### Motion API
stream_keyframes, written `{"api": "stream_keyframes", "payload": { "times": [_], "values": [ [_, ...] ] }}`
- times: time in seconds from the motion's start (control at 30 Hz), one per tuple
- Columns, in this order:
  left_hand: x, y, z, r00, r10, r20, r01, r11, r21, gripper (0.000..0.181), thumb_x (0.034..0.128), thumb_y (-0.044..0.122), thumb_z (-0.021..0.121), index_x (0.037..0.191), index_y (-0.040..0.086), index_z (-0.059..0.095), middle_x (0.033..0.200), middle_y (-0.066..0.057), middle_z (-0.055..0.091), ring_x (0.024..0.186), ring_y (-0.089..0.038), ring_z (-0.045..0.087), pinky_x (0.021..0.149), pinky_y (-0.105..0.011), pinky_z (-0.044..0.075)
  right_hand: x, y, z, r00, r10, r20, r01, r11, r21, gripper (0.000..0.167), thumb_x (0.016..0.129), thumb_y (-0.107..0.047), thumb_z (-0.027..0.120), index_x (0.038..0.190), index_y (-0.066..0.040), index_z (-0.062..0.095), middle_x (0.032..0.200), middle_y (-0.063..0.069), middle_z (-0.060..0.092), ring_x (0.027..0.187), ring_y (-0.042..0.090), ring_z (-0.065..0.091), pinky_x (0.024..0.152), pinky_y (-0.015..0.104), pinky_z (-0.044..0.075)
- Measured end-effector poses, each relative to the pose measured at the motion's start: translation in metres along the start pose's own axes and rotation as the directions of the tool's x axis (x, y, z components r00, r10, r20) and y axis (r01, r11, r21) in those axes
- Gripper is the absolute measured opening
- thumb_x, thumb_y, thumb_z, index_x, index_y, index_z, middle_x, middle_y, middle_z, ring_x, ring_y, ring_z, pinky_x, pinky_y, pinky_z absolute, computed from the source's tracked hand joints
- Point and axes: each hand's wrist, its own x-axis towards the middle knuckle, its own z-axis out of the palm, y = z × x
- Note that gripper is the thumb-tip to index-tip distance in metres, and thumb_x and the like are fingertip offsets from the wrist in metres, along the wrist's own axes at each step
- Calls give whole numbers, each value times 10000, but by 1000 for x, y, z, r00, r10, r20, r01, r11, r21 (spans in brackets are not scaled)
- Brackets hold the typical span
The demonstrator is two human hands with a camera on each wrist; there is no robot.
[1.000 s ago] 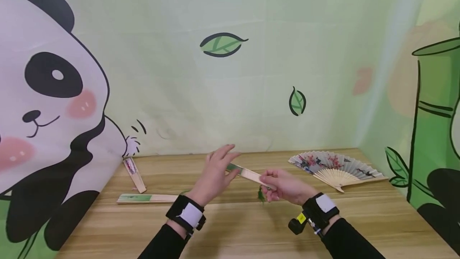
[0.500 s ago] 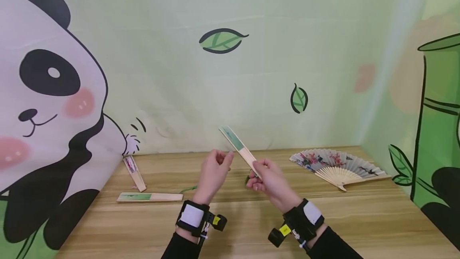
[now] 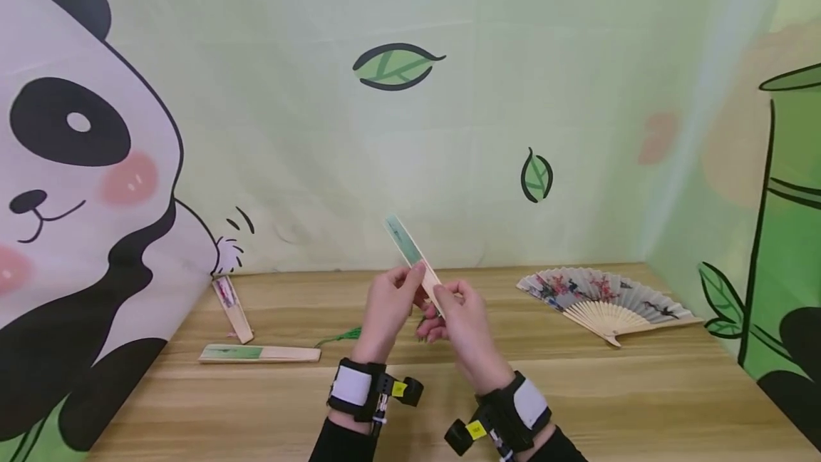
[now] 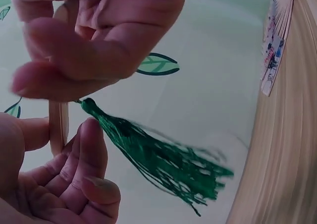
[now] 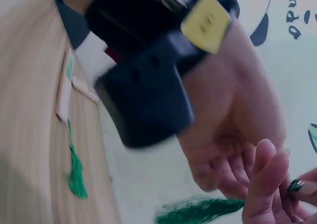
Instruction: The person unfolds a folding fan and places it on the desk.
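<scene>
So you've got both hands on one folded fan (image 3: 400,237), and it's up in the air above the table (image 3: 641,391), roughly in the middle between left and right. It's tilted: the green-printed end points up and to the left, and the bare wooden end sits lower, over to the right. Your left hand (image 3: 388,309) is pinching it partway along, thumb on one side and fingers on the other. Your right hand (image 3: 468,326) pinches the wooden end, just beside the left one. From the left wrist, there's a green tassel (image 4: 153,154) dangling off that end. The right wrist view is kinda blurry, so I can't make out much of the grip there.

Left of your hands there's a second folded fan (image 3: 256,354) lying flat on the table, also with a green print, its green cord and tassel (image 3: 349,334) trailing right toward your left wrist. A bit farther back and more to the left is a third folded fan (image 3: 232,310) with a pinkish-purple print, lying at an angle. Over at the far right you've got a spread-out fan (image 3: 596,305) with flowers on it, well apart from your hands.

Backdrop's pale green: big cartoon panda (image 3: 64,184) on the left, green bamboo (image 3: 795,248) on the right, a couple of drawn leaves between them.
</scene>
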Motion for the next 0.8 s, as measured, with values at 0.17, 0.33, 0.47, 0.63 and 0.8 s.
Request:
{"api": "stream_keyframes", "payload": {
  "times": [0.17,0.33,0.47,0.63,0.8],
  "values": [
    [-2,-8,-3,999,-29,31,30,999,-37,380,1008,347,548,865,24,688,716,-67,637,596,-190,607,560,-243,416,6,5,-6,1000,-14,6,15,997,-70,156,1006,-132,516,986,21,494,652,89,575,484,165,592,425,226,448],
    [-7,-9,-3,995,-38,90,43,997,-57,365,1025,307,521,885,8,676,666,-50,582,563,-162,539,510,-221,365,11,6,-15,995,2,98,19,976,-217,251,1030,-220,504,989,21,561,719,121,626,554,205,610,462,250,463],
    [-17,-5,3,989,-34,147,38,999,-29,340,1026,286,523,890,21,687,622,-36,538,525,-160,493,468,-213,349,11,4,-24,995,-18,101,46,958,-285,327,1044,-273,474,992,22,604,667,61,573,545,156,525,456,227,422],
    [-26,1,10,983,0,182,-4,1000,18,320,1020,301,538,934,42,705,604,-25,540,500,-157,508,453,-224,385,10,0,-34,994,-16,112,50,951,-306,330,1055,-275,453,1052,16,608,691,76,592,545,148,527,462,227,398],
    [-29,-1,15,987,-12,162,12,1000,4,334,988,348,588,899,51,714,627,-66,585,482,-140,529,436,-224,393,9,-2,-43,990,3,144,42,950,-309,330,1050,-286,462,1048,23,577,791,128,662,611,176,591,510,255,470]
  ]
}}
